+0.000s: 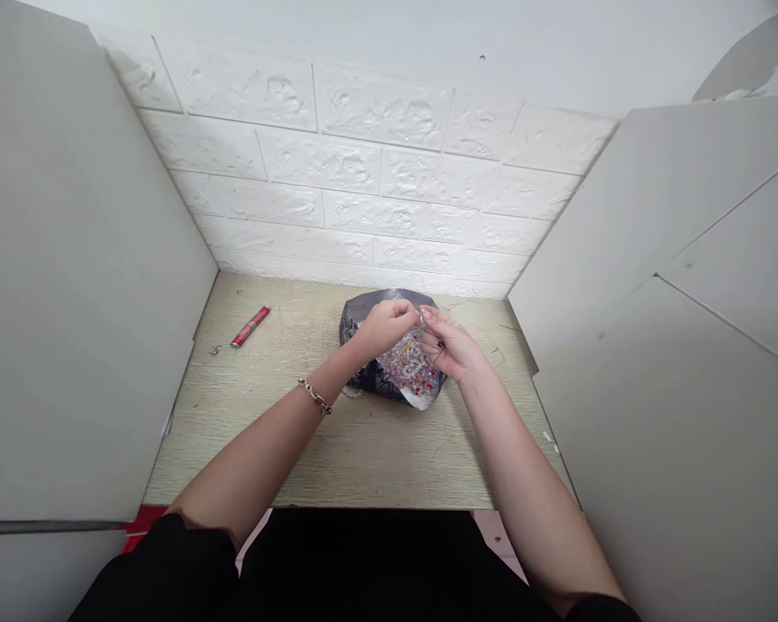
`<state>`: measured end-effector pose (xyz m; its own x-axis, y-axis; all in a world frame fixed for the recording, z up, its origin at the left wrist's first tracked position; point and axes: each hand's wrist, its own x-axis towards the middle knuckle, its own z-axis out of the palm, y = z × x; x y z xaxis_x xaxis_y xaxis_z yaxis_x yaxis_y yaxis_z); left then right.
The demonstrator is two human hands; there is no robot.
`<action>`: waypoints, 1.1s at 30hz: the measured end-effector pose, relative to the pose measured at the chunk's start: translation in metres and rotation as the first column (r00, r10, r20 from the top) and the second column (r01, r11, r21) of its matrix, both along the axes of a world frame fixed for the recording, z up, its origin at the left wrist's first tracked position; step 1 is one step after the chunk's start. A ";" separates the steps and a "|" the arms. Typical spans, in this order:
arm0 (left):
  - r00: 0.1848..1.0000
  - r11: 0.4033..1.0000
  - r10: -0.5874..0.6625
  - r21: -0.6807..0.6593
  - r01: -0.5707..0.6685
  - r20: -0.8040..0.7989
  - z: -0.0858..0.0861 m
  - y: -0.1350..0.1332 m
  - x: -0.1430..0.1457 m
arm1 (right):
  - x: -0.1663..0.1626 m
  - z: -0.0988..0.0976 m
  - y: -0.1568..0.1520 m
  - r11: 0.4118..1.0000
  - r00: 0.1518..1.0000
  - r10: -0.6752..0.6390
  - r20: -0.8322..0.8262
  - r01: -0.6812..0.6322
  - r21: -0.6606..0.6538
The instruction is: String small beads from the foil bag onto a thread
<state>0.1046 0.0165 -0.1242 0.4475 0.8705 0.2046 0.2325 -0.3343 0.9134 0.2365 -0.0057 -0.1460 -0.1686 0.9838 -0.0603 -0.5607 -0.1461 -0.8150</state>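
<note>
My left hand (387,326) and my right hand (449,345) meet above a dark blue patterned bag (363,313) lying on the wooden desk (363,449). Both hands have their fingertips pinched together on a tiny shiny piece (422,319) held between them; it is too small to name. The bag's open mouth shows a heap of small pink, red and clear beads (411,367) just under my fingers. A chain bracelet (315,396) sits on my left wrist.
A red tube, like a lip gloss (250,326), lies at the desk's back left, with a small metal bit (214,350) near it. Grey panels wall in the desk on the left (71,302) and right (674,345); a white brick-pattern wall (363,173) closes the back.
</note>
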 end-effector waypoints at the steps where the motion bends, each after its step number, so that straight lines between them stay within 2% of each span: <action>1: 1.000 1.000 0.000 0.001 0.000 0.001 0.000 0.000 0.000 | 0.000 0.000 0.000 1.000 1.000 -0.002 0.002 0.002 0.002; 11: 1.000 1.000 -0.013 -0.018 0.013 0.019 -0.001 0.002 0.000 | 0.000 0.001 0.000 1.000 0.999 -0.018 0.042 0.017 0.017; 18: 0.993 0.974 -0.094 -0.199 0.106 0.071 0.003 0.001 -0.003 | 0.007 0.004 0.000 0.991 0.966 -0.065 0.251 0.034 0.127; 22: 0.987 0.949 -0.107 -0.285 0.137 0.116 0.001 0.003 -0.005 | 0.007 0.005 -0.001 0.983 0.938 -0.138 0.318 0.090 0.163; 25: 0.980 0.934 -0.113 -0.320 0.162 0.166 -0.002 0.006 -0.006 | 0.007 0.006 -0.001 0.968 0.889 -0.215 0.403 0.140 0.207; 29: 0.970 0.920 -0.137 -0.337 0.200 0.203 -0.006 0.010 -0.007 | 0.009 0.004 0.001 0.927 0.763 -0.332 0.554 0.157 0.340; 33: 0.968 0.914 -0.136 -0.351 0.205 0.212 -0.007 0.011 -0.007 | 0.009 0.002 0.002 0.888 0.662 -0.422 0.619 0.164 0.430</action>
<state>0.0976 0.0279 -0.1313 0.5818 0.8130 -0.0234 0.0227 0.0126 0.9997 0.2458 -0.0041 -0.1441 0.0938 0.9556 0.2793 0.2003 0.2566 -0.9455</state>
